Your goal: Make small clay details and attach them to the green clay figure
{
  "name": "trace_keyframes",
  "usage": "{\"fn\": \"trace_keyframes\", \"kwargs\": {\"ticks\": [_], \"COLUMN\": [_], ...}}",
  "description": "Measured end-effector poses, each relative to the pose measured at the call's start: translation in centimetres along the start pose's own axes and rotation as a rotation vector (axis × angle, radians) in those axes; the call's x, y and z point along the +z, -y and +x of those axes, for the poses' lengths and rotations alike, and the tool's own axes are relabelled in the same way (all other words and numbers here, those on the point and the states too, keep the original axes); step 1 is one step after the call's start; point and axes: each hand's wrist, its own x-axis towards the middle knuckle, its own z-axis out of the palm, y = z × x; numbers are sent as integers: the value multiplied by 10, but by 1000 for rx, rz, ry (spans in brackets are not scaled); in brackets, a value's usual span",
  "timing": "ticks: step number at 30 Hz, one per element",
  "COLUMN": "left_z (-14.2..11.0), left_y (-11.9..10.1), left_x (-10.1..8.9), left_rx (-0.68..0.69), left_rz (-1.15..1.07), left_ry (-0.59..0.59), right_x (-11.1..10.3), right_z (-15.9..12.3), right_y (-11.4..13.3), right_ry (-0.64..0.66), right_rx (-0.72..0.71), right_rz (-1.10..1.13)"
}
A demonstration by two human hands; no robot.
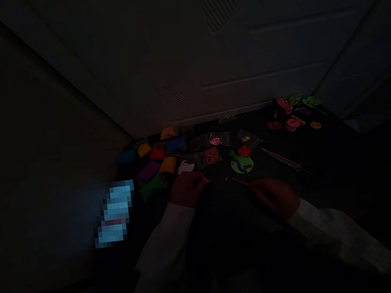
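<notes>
The room around me is very dark, with a panelled surface bearing striped heart shapes rising behind the dark, fine-lined tabletop. My right hand is curled, fingertips pinching the near end of a thin, straight pink strip, whose free end points away toward the middle of the table. A tiny pink piece lies just beyond that end, apart from it. My left hand is bent low over the table, thumb and fingers close together; I cannot tell in this gloom whether they grip anything. Just beyond it lies a soft white packet, and to its left sits a plump green packet among others in purple, orange, red, blue and yellow. Beyond the strip rests a flat, round green disc with blue and red shapes on it, and right of that a pair of long-bladed scissors lies slantwise. Small, colourful moulded figures cluster at the far right; a blurred, bright blue rectangle glows at left.
</notes>
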Motion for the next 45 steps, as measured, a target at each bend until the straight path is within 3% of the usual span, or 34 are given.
{"fn": "trace_keyframes", "kwargs": {"ticks": [6, 14, 18, 29, 45], "left_z": [13, 19, 16, 11, 8], "left_y": [-15, -6, 4, 12, 6], "left_x": [2, 7, 7, 18, 21], "left_rx": [-35, 157, 170, 150, 182], "left_rz": [-22, -30, -36, -79, 41], "left_ry": [-64, -78, -53, -45, 9], "right_x": [-5, -24, -31, -32, -43], "right_z": [-1, -3, -3, 4, 14], "right_y": [-5, -48, -61, -67, -92], "right_ry": [-31, -201, -176, -71, -63], "right_rx": [54, 141, 151, 104, 141], "right_rz": [-9, -317, -414, -473, -511]}}
